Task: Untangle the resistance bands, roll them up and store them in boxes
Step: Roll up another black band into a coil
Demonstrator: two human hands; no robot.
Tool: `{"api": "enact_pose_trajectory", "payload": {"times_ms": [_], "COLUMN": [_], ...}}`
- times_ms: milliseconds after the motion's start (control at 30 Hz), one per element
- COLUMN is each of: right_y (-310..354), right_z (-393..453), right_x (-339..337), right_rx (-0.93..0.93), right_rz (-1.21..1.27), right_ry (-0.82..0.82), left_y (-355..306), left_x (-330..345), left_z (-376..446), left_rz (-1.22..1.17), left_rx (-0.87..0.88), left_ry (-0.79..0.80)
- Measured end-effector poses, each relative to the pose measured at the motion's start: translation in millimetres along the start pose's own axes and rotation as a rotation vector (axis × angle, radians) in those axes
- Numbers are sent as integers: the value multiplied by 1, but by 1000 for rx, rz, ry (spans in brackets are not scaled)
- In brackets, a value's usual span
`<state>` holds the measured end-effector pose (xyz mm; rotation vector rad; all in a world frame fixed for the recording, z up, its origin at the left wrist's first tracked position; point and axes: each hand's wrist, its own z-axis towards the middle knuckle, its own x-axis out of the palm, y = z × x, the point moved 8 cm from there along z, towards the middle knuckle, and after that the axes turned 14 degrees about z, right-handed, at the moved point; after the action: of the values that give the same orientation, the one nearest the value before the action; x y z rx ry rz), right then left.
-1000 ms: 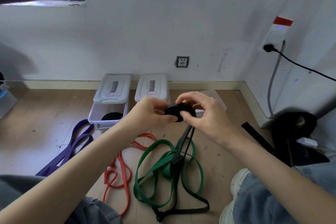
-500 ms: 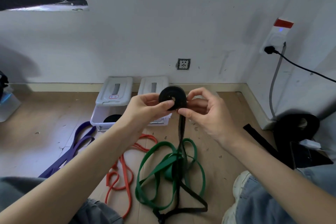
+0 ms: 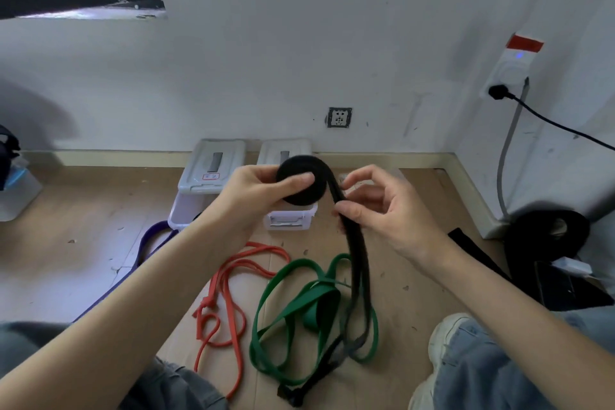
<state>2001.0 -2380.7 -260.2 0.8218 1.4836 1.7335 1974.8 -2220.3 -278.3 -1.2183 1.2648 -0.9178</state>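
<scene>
Gripping black band roll in left hand, thumb across face; right hand pinching loose tail, remaining fingers relaxed; green band on floor.

We count four resistance bands: black band, green band, orange band, purple band. Two boxes: left box, right box. Two lids: left lid, right lid. Two hands: left hand, right hand. Two wall sockets: low socket, corner socket.
</scene>
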Motion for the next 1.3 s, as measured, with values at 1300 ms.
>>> {"api": "enact_pose_trajectory", "payload": {"times_ms": [1300], "right_y": [10], "right_z": [5], "right_x": [-5], "right_rx": [-129], "right_rz": [-199], "right_ry": [-69], "left_y": [17], "left_x": [30], "left_z": [-3], "left_rz": [225], "left_rx": [9], "left_ry": [161]}}
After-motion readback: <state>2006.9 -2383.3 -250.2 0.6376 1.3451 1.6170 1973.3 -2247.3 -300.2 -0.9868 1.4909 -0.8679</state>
